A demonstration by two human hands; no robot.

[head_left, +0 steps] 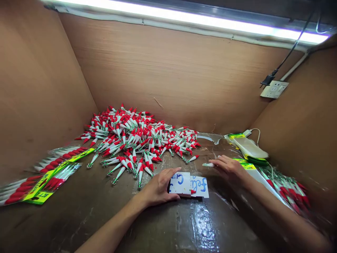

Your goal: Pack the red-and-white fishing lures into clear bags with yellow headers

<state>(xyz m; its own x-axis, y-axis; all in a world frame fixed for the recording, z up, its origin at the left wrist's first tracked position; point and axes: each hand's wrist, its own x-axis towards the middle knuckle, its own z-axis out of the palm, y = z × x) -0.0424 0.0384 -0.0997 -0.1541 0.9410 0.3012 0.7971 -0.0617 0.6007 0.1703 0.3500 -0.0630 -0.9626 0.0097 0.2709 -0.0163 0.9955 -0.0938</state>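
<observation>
My left hand [158, 189] grips the left end of a small white block [184, 184] with blue writing, which rests on the dark table. One red tip shows at the block's lower edge. My right hand [229, 168] lies just to the right, fingers stretched out flat, fingertips touching one red-and-white lure [207, 164] on the table. A big heap of red-and-white lures with green hooks [137, 140] lies behind both hands.
Filled clear bags with yellow-green labels [44, 172] lie at the left. Empty bags [247, 146] and more packed lures [284, 186] sit at the right by my forearm. Brown board walls surround the table; a socket [273, 89] hangs on the right wall.
</observation>
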